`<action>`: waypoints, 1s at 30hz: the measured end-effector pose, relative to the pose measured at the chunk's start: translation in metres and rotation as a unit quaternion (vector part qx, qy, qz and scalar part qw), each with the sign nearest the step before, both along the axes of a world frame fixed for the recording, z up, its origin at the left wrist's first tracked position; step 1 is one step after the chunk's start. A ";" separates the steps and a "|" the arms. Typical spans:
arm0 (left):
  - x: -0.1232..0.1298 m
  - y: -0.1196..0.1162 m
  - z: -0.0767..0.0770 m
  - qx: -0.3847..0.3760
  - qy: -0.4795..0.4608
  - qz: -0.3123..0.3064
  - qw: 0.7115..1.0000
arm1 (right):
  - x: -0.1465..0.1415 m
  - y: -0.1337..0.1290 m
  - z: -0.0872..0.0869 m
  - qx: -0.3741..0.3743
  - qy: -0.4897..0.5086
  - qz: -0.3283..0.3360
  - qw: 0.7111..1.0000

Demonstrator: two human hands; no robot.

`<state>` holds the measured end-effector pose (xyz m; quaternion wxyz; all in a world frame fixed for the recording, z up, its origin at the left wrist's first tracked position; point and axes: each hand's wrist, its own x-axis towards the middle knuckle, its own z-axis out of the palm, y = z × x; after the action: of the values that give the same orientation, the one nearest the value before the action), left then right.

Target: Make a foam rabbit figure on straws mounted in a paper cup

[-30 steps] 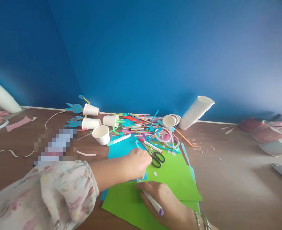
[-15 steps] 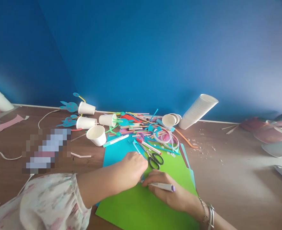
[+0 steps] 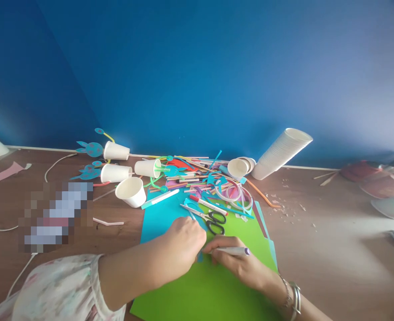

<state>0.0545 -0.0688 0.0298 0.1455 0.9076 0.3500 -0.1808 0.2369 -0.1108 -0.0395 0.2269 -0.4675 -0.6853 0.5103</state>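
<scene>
My left hand [image 3: 185,245] is closed, its fingertips mostly hidden, over the green sheet [image 3: 183,292]. A small piece of blue paper [image 3: 200,257] shows at its fingers. Just to the right, my right hand [image 3: 237,263] grips a white marker [image 3: 232,251] with a purple end. The marker's tip is hidden between the hands, close to the blue piece. Beyond the hands lie black-handled scissors [image 3: 213,218], blades partly apart, and a white marker with red ends [image 3: 208,205]. Under the green sheet is a larger blue sheet [image 3: 153,227].
Paper cups [image 3: 131,192] with straws and blue paper animal shapes [image 3: 94,149] stand or lie at left. Behind the scissors is a pile of straws and sticks [image 3: 190,176], with tape rolls [image 3: 228,191]. A leaning cup stack [image 3: 282,154] stands by the blue wall. Paper scraps lie at right.
My right hand with the marker has shifted slightly right, away from my left hand. The blue piece between them shows more. The view has also shifted a little.
</scene>
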 end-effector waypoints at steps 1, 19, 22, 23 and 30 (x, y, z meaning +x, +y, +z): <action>0.000 0.000 0.000 0.003 -0.004 0.000 1.000 | 0.000 0.000 0.000 -0.002 0.001 -0.003 1.000; -0.022 -0.018 -0.036 0.009 -0.131 0.121 0.984 | -0.006 0.001 -0.001 -0.102 0.151 -0.162 0.970; -0.031 -0.012 -0.033 0.013 -0.149 0.154 0.977 | -0.009 0.000 0.003 -0.049 0.092 -0.185 0.977; -0.036 -0.009 -0.031 0.022 -0.149 0.167 0.974 | -0.010 0.000 0.005 -0.038 0.074 -0.192 0.978; -0.069 -0.002 -0.042 0.112 -0.168 0.196 0.960 | -0.021 -0.002 0.017 -0.025 0.046 -0.228 0.972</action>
<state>-0.0140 -0.0710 -0.0124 0.1325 0.8489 0.5096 0.0466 0.2155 -0.1129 -0.0228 0.3569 -0.5924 -0.5369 0.4831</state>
